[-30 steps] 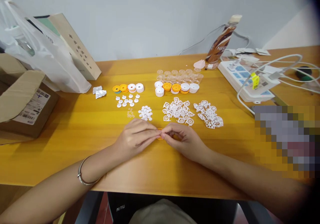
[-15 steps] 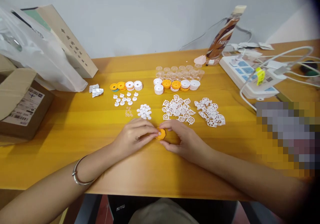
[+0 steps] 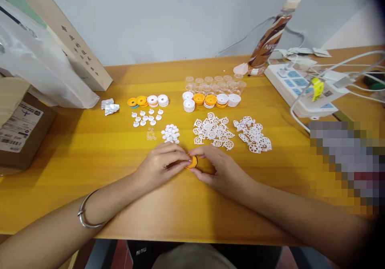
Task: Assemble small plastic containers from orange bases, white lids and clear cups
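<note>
Low over the table, both hands meet at an orange round plastic cap [image 3: 193,163]. My left hand [image 3: 162,161] has its thumb and fingertips pinched at the cap's left side, covering part of it. A tiny white spot shows at those fingertips, too small to name. From the right, my right hand [image 3: 221,166] grips the cap's rim between curved forefinger and thumb. Just beyond the hands lie a heap of small white round pieces [image 3: 170,133], tiny pale rings [image 3: 150,134] and a pile of white spoked wheel-like parts [image 3: 212,129].
Orange and white caps stand in stacks [image 3: 152,100] and in a row [image 3: 222,99], with clear cups [image 3: 213,85] behind. White stemmed discs [image 3: 144,118] lie nearby. More spoked parts [image 3: 255,134], a power strip [image 3: 296,88], a bottle [image 3: 270,40] and a cardboard box [image 3: 33,128] surround them.
The orange cap has tilted slightly between the fingers, and both hands keep nearly the same place. The view has shifted a little, moving the items on the left outward.
</note>
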A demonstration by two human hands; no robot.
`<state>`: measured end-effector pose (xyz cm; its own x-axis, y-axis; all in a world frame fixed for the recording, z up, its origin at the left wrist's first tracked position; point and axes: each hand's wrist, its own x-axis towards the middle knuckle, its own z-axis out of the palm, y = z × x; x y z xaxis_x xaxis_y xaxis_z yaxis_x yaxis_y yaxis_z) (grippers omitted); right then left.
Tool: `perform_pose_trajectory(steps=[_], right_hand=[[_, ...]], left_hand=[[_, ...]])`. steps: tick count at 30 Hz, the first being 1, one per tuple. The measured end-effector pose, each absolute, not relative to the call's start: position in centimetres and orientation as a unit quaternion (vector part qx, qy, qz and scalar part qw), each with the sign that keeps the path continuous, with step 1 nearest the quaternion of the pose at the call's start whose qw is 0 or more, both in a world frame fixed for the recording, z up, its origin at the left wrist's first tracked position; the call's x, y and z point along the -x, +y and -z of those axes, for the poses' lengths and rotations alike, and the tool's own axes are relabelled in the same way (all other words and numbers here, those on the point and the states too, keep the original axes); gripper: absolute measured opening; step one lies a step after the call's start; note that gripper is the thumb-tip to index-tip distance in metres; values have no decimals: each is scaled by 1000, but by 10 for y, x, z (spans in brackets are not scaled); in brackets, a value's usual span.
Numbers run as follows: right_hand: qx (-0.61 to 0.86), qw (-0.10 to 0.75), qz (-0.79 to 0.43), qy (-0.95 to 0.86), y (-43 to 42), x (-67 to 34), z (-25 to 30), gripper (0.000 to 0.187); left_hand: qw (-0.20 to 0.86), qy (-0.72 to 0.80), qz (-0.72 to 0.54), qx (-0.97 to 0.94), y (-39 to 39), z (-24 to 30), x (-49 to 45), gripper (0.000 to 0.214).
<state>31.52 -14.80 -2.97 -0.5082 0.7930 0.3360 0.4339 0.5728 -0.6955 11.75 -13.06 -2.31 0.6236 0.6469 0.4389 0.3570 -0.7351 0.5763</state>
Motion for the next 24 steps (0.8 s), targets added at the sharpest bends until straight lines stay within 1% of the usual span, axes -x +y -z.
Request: perform_pose_trajectory(steps=[14, 19, 24], right_hand=[[381, 319, -271, -824, -148, -316, 30, 24], [376, 322, -276, -824, -148, -317, 30, 25], [371, 308, -270, -833, -146, -321, 27, 19]], left_hand=[[187, 299, -324, -878, -131, 21, -117, 10], [193, 293, -317, -881, -132, 18, -112, 14], [181, 275, -285, -900, -134, 15, -106, 17]])
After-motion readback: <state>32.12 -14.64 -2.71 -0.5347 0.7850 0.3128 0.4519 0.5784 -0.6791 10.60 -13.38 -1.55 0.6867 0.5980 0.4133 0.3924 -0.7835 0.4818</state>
